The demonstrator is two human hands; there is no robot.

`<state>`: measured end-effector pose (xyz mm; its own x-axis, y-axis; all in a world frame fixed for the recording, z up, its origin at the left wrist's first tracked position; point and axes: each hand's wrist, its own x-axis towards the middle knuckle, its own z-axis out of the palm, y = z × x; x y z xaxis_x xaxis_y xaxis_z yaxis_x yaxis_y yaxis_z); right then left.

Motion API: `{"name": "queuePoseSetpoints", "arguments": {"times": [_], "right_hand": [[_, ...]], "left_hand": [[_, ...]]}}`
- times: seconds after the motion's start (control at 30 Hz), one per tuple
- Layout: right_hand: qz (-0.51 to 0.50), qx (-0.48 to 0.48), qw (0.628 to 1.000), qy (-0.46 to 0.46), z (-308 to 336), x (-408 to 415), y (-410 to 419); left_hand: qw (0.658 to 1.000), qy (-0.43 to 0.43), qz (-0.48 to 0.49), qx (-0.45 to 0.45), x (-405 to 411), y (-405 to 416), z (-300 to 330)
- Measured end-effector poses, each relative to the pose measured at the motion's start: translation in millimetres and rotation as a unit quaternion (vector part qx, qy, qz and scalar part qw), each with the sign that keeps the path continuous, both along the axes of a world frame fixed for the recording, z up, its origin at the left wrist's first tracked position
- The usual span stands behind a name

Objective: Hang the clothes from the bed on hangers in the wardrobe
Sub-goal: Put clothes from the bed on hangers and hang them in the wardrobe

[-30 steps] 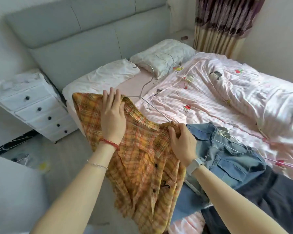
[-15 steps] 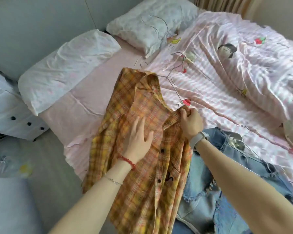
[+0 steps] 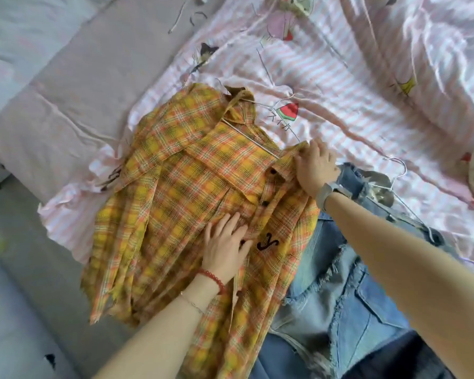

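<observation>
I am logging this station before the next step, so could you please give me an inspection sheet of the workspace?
Surface: bed with a rumpled pink striped quilt.
Job's things: plaid shirt spread flat on the bed, a wire hanger showing at its collar; denim shorts beside it under the right arm, a second hanger by their waistband.
Clutter: more wire hangers at the top edge.
Grips: left hand flat on the shirt front; right hand pinching the shirt's shoulder.
Cables: nothing seen.
Surroundings: pillow at upper left, grey floor at left.
</observation>
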<state>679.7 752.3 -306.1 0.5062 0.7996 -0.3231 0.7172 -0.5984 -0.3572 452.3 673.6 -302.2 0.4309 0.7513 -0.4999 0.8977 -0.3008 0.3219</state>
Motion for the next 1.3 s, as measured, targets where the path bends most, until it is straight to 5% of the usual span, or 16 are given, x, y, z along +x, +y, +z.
{"name": "queuePoseSetpoints", "arguments": {"times": [0.13, 0.3, 0.47, 0.6, 0.87, 1.07, 1.3], "right_hand": [[0.191, 0.131, 0.972, -0.04, 6, -42, -56], [0.345, 0.115, 0.931, -0.026, 18, -87, -113], [0.353, 0.015, 0.935, -0.041, 40, -115, -118], [0.362, -0.046, 0.93, -0.049, 62, -144, -122], [0.388, 0.082, 0.918, -0.012, 131, -239, -188], [0.528, 0.169, 0.831, 0.037, 168, -344, -300], [0.724, 0.2, 0.657, 0.066, 187, -487, -430]], "left_hand": [[0.986, -0.102, 0.13, 0.01, -9, -1, 6], [0.913, -0.214, 0.304, -0.168, -34, 9, 34], [0.944, -0.119, 0.305, 0.041, -78, 46, 60], [0.975, -0.025, 0.216, 0.045, -103, 18, 72], [0.935, -0.081, 0.26, 0.229, -173, -130, 126], [0.885, -0.002, 0.314, 0.343, -268, -291, 166], [0.781, 0.152, 0.495, 0.349, -401, -496, 193]]}}
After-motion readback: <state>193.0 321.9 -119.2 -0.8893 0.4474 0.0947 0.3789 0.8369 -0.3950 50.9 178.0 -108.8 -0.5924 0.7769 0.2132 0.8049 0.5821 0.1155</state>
